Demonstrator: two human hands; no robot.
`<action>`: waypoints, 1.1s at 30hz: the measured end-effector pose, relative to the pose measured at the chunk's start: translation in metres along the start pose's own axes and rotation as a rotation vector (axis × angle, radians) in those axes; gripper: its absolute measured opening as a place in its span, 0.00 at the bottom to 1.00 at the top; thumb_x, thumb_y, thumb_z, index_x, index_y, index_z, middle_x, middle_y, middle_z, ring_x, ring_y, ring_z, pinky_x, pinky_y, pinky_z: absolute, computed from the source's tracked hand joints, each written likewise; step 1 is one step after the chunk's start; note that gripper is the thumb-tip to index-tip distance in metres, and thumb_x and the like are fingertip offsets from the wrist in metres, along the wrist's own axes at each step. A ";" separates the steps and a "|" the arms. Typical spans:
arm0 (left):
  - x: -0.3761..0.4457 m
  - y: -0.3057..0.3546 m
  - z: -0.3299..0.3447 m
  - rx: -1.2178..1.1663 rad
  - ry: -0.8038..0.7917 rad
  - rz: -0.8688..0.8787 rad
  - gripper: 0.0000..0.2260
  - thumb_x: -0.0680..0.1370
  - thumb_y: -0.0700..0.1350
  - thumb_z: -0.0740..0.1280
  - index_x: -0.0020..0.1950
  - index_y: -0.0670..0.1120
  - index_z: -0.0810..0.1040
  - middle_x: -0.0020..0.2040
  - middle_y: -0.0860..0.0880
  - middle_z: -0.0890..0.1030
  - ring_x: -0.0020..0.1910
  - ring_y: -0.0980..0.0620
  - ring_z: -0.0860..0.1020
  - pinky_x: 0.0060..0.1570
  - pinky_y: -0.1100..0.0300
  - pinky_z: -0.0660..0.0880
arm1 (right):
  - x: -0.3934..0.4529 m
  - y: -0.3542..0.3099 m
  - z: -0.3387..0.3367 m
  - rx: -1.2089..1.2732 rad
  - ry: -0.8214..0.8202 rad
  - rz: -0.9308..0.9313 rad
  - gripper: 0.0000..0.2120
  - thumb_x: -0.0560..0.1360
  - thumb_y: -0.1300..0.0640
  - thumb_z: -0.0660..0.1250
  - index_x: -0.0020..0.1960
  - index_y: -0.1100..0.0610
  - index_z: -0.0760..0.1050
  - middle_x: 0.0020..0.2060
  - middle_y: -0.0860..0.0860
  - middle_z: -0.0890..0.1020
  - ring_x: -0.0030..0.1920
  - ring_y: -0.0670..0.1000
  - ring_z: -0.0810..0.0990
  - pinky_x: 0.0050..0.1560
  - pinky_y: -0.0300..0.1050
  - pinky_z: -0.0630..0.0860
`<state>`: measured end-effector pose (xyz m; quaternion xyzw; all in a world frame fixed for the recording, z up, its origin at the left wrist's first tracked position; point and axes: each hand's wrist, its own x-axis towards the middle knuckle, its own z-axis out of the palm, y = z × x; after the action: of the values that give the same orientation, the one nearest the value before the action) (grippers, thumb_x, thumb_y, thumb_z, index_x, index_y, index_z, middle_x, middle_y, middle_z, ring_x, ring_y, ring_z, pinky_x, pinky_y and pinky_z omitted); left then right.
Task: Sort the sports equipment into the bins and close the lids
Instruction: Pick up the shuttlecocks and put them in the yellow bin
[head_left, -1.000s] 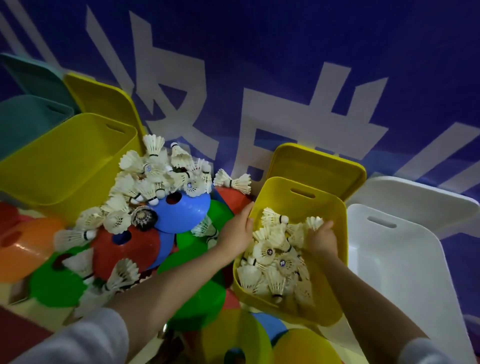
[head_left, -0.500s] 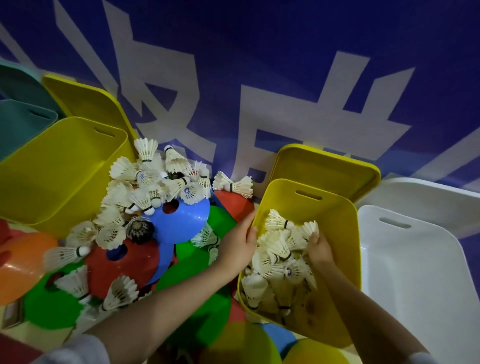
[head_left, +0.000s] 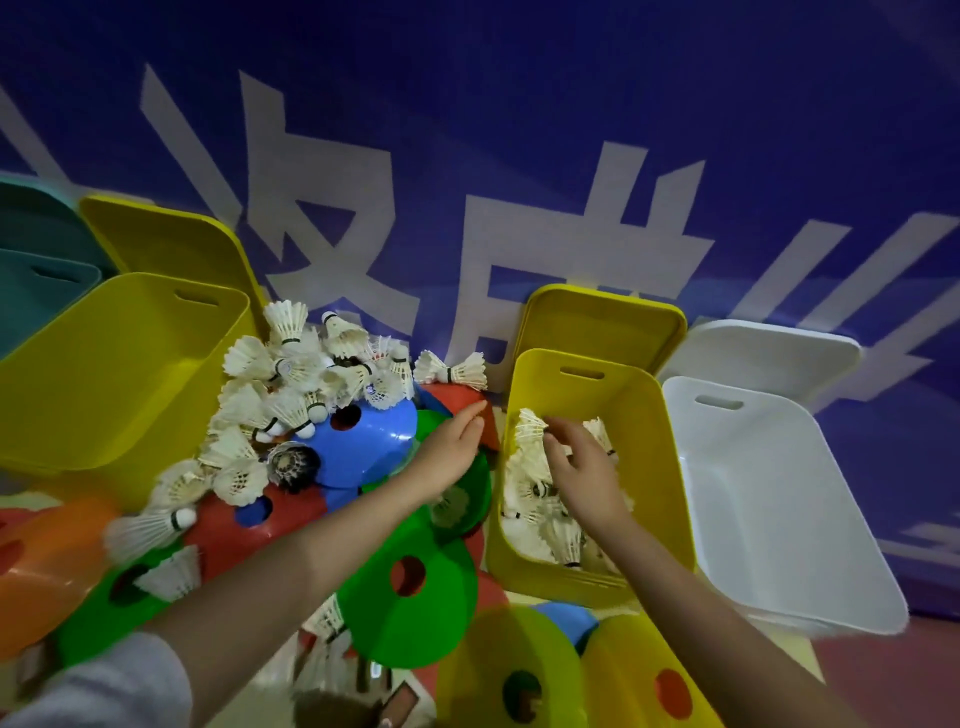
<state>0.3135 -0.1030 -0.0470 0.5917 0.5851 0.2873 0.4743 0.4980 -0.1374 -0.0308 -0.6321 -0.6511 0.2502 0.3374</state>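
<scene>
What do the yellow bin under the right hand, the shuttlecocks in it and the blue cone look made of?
Yellow bin: smooth moulded plastic by its look, with rounded rim and a cut handle slot. Shuttlecocks: pale ribbed skirts, feather or nylon, I cannot tell which. Blue cone: thin glossy plastic, probably flexible, with a centre hole.

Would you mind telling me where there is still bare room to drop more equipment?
The white bin at far right and the big yellow bin at left show bare interiors. The middle yellow bin holds shuttlecocks; the floor between is crowded with cones.
</scene>
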 end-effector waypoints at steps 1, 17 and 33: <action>-0.006 -0.004 -0.013 -0.028 0.020 -0.001 0.18 0.83 0.52 0.52 0.74 0.56 0.63 0.65 0.49 0.73 0.59 0.46 0.76 0.60 0.48 0.74 | -0.009 -0.014 0.006 0.035 0.008 -0.026 0.15 0.80 0.54 0.59 0.66 0.54 0.73 0.58 0.47 0.78 0.57 0.43 0.75 0.49 0.33 0.70; -0.158 -0.169 -0.184 0.519 0.047 0.223 0.15 0.80 0.49 0.62 0.66 0.50 0.74 0.57 0.50 0.76 0.56 0.52 0.75 0.51 0.61 0.70 | -0.147 -0.075 0.218 -0.284 -0.408 0.058 0.27 0.76 0.45 0.63 0.72 0.54 0.65 0.66 0.52 0.73 0.66 0.51 0.71 0.61 0.41 0.67; -0.187 -0.221 -0.159 0.537 0.017 0.152 0.29 0.78 0.57 0.62 0.76 0.52 0.57 0.68 0.51 0.67 0.67 0.52 0.65 0.62 0.57 0.70 | -0.146 -0.074 0.267 -0.439 -0.403 0.264 0.28 0.71 0.43 0.67 0.68 0.53 0.70 0.59 0.54 0.75 0.61 0.54 0.71 0.58 0.45 0.70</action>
<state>0.0502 -0.2771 -0.1441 0.7359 0.5983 0.1617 0.2725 0.2435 -0.2609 -0.1657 -0.7067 -0.6555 0.2654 0.0219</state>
